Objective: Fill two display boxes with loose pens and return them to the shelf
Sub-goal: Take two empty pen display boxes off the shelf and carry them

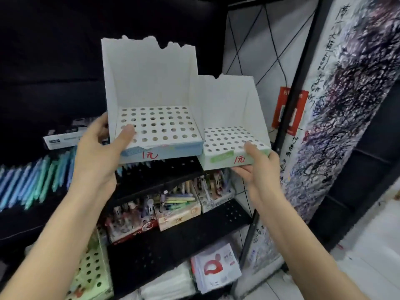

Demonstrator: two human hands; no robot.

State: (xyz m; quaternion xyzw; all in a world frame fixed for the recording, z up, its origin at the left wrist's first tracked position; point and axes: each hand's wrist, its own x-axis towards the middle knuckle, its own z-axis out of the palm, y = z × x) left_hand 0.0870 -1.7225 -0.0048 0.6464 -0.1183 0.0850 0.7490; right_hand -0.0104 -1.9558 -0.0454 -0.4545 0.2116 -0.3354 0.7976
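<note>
Two white display boxes with perforated hole trays are held up in front of the black shelf, and no pens stand in them. The taller box with a blue front (151,100) is gripped at its left front corner by my left hand (101,152), thumb on the hole tray. The shorter box with a green front (229,126) is on the right, and my right hand (257,167) holds its front right corner, thumb on top and fingers underneath. Both fronts carry a red handwritten price. A row of blue and green loose pens (32,180) lies at the left.
The black perforated shelf (218,215) below holds several boxes of pens (175,204). Packets (214,267) lie on the lowest level. A green perforated tray (91,269) sits at bottom left. A black post (292,100) and a scroll with ink writing (346,105) stand to the right.
</note>
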